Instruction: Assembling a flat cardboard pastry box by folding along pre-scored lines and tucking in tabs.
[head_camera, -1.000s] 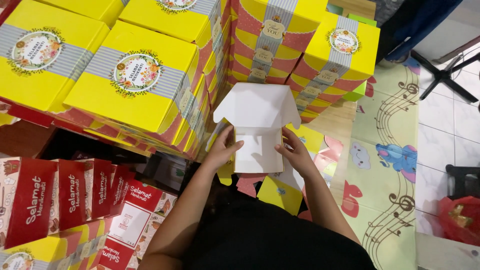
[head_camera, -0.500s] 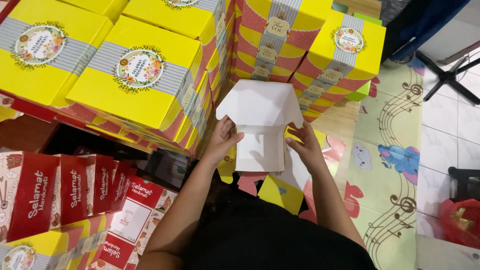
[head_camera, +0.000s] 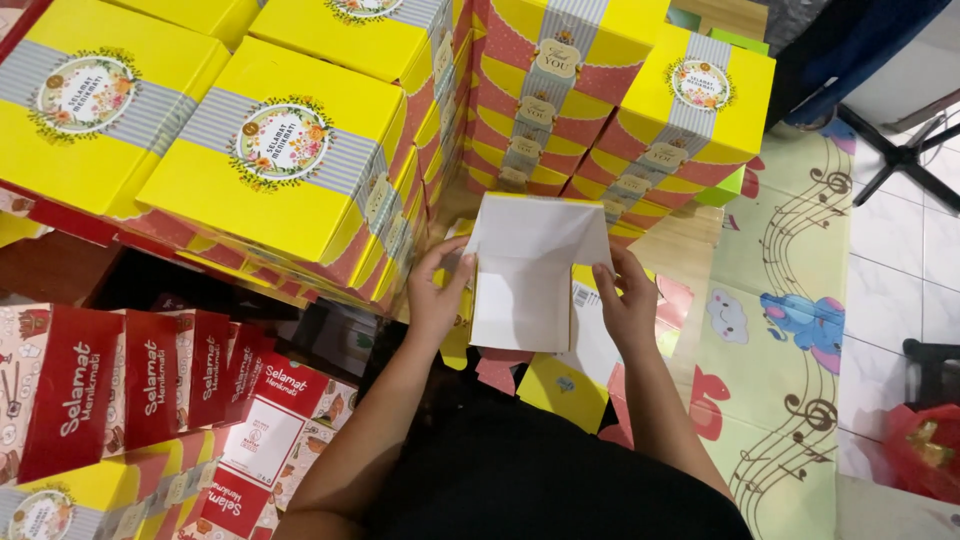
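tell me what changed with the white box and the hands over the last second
The white unfolded cardboard box has been folded further: its top flap, spread wide and angular a second ago, now stands as a narrower upright panel. The left hand has slid up its left edge, and the right hand has shifted slightly along the right edge. Both hands still hold it. The stacks of yellow printed boxes and the colourful play mat stayed put.

light: bright, even, soft overhead | shadows: dim gap under the stacked yellow boxes (head_camera: 270, 170) to my left | glare: mild sheen on box lids | focus: sharp, no blur | edges: slight wide-angle stretch
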